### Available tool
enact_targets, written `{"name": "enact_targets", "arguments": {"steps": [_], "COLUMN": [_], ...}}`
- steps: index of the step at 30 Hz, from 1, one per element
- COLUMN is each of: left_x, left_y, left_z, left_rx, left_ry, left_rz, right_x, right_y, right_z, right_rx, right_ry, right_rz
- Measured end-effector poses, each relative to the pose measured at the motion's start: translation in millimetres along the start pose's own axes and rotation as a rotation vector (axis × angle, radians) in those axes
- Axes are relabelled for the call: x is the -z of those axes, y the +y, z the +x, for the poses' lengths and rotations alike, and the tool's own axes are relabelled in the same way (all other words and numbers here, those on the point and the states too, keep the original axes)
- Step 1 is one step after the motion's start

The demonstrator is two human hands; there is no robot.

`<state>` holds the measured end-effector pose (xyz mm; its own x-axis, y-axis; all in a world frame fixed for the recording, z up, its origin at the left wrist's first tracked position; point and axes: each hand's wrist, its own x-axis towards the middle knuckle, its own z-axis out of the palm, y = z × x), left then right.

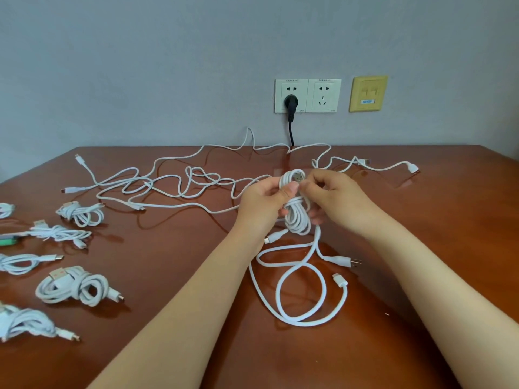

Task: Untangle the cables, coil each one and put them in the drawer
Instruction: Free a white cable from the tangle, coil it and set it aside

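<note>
Above the brown table [168, 276], my left hand [265, 202] grips a coiled white cable bundle [297, 217], thumb pressed on its top. My right hand [335, 197] pinches the same bundle near its top, at the plug end. A small connector hangs from the bundle's lower left. Below it lies a loose white cable [300, 293] in big loops, with a USB plug [344, 261] and a small plug [340, 279]. A tangle of white cables [179, 183] spreads across the far part of the table.
Several coiled white cables [74, 284] lie along the table's left side, beside a green object [8, 241] at the left edge. Wall sockets [307, 95] with a black plug [290, 103] and a yellow wall plate [368, 93] sit behind the table.
</note>
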<state>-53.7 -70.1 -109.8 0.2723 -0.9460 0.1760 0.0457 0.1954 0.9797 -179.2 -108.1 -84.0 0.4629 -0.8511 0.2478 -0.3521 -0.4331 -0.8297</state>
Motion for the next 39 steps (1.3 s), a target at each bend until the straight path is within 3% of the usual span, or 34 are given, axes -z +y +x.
{"name": "enact_targets", "arguments": {"steps": [3,7,12,15,21,29,39], "left_x": [0.6,-0.1,0.2,0.1,-0.4,-2.7,3.4], "left_y": [0.9,1.1,-1.1,-0.3,0.7,-0.6,1.8], "left_z": [-0.9,1.9,5.1,6.6,6.5,6.8,4.8], "left_rx": [-0.064,-0.133,-0.132,-0.113,-0.050,0.060,-0.189], "left_ry": [0.009,0.053,0.073,0.090,0.098,0.135,0.015], "left_rz": [0.092,0.195,0.222,0.191,0.110,0.140,0.616], "right_x": [4.0,-2.0,-16.4,-19.4,-21.2,-22.5,-14.1], "right_y": [-1.2,1.8,3.9,0.9,1.3,2.8,2.9], "right_z": [-1.3,-1.4,-2.3,-4.2,-0.4,2.3,2.9], "right_rx": [-0.073,-0.108,0.030,0.143,0.316,0.343,0.267], "right_ry": [-0.056,0.095,0.353,0.409,0.339,0.187,0.006], "right_rz": [0.021,0.041,-0.275,-0.345,-0.393,-0.383,-0.465]}}
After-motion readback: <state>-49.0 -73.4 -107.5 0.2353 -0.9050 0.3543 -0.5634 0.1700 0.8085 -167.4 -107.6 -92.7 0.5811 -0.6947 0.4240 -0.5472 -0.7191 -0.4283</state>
